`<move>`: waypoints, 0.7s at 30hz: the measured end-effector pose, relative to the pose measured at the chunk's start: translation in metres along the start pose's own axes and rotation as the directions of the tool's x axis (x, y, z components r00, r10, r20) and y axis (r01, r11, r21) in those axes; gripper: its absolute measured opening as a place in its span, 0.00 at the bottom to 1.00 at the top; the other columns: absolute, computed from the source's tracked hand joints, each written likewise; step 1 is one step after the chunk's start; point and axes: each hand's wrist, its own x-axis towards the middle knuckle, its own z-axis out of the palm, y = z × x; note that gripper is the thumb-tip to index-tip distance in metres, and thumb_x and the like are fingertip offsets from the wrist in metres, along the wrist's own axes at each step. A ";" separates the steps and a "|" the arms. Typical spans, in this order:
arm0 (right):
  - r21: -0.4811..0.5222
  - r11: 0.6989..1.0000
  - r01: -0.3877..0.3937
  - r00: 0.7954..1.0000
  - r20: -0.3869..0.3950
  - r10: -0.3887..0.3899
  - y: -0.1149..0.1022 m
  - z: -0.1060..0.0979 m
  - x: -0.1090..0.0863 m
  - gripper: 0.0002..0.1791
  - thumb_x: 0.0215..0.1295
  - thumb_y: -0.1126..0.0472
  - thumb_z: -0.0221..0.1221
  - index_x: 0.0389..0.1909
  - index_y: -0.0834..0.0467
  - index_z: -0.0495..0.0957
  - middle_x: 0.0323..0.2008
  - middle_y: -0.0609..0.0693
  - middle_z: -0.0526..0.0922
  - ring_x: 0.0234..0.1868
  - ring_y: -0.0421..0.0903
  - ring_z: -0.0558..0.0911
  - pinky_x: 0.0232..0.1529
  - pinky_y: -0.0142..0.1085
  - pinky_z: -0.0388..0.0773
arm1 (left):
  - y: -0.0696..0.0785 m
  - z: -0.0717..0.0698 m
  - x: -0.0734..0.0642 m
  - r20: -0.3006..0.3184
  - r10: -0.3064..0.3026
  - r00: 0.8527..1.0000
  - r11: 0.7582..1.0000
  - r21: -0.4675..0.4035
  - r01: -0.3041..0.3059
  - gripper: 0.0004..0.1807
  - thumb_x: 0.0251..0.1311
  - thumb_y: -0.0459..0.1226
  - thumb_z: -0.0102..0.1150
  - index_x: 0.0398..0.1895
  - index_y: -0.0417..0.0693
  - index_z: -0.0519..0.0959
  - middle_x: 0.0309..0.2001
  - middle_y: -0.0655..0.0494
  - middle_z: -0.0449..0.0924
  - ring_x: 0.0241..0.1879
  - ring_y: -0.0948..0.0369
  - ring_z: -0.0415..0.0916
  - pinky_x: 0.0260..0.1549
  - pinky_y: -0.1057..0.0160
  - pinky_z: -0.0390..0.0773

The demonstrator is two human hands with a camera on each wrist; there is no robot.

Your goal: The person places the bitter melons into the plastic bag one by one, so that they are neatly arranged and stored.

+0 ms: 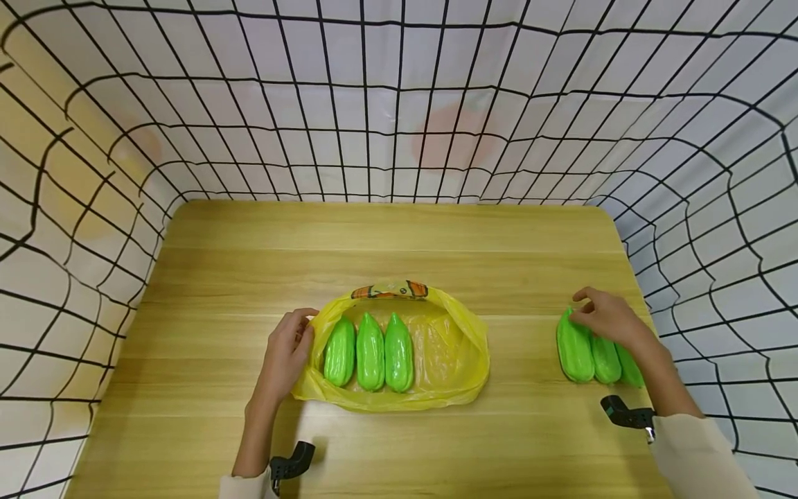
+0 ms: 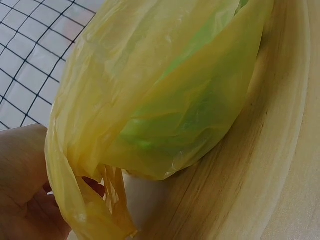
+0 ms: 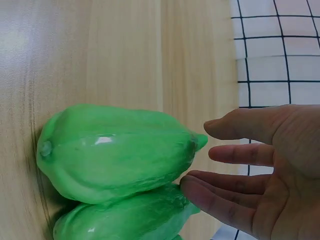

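A yellow plastic bag (image 1: 458, 388) lies with its mouth spread wide at the middle of the table, and three green papayas (image 1: 399, 353) lie side by side in its left part. My left hand (image 1: 287, 357) holds the bag's left edge; in the left wrist view the bag film hides most of its fingers. At the right, my right hand (image 1: 611, 320) is over a row of more papayas. Its thumb and fingers are spread near the pointed tip of the leftmost papaya (image 3: 120, 150), and a finger appears to touch the neighbouring papaya (image 3: 130, 215).
The wooden tabletop (image 1: 249, 256) has black wire mesh (image 1: 399, 90) along its back and both sides, with pale sheeting behind it. The row of papayas at the right lies close to the side mesh. Each wrist carries a small black camera mount (image 1: 291, 461).
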 end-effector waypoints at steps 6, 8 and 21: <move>-0.065 0.998 0.021 1.000 0.013 -0.020 -0.001 0.003 0.003 0.26 0.60 0.59 0.57 0.53 0.72 0.66 0.41 0.73 0.76 0.38 0.64 0.78 0.30 0.45 0.76 | 0.000 0.000 0.000 0.003 -0.002 1.000 1.000 0.000 0.002 0.14 0.62 0.29 0.49 0.50 0.48 0.73 0.33 0.56 0.71 0.30 0.64 0.68 0.28 0.65 0.71; -0.077 0.997 0.024 0.999 0.024 -0.023 -0.001 0.004 0.004 0.25 0.60 0.59 0.57 0.53 0.72 0.66 0.42 0.73 0.76 0.39 0.65 0.78 0.31 0.46 0.76 | 0.000 0.000 0.000 0.002 0.000 1.000 1.000 0.003 0.000 0.14 0.62 0.29 0.49 0.50 0.48 0.73 0.33 0.56 0.71 0.30 0.64 0.68 0.28 0.65 0.71; -0.106 0.994 0.037 0.998 0.050 -0.031 0.001 0.014 0.010 0.23 0.58 0.60 0.58 0.51 0.70 0.69 0.43 0.73 0.75 0.41 0.65 0.76 0.32 0.47 0.75 | 0.002 0.000 0.000 0.002 -0.001 1.000 1.000 0.003 0.001 0.14 0.61 0.28 0.49 0.49 0.48 0.73 0.33 0.56 0.71 0.30 0.63 0.68 0.28 0.65 0.71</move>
